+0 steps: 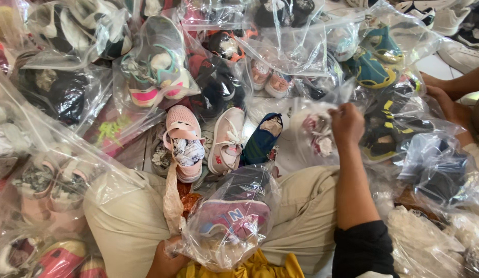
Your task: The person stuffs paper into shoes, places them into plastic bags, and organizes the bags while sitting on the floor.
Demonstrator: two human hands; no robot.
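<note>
My left hand [165,261] is low by my lap, closed on the bottom of a clear plastic bag [234,206] that holds a maroon and pink sneaker [230,219]. The bag rests between my knees in beige trousers. My right hand [346,123] is stretched forward, its fingers pinching the top of another clear bag with small pink shoes [315,135]. Loose on the floor just ahead lie a pink shoe stuffed with paper [183,141], a pink and white shoe [226,140] and a navy shoe [263,136].
Several bagged pairs of shoes ring me on all sides, among them a teal and pink pair [154,72] and a blue and yellow pair [376,56]. Another person's hands [445,95] work at the right edge. White sneakers [455,23] lie at the far right.
</note>
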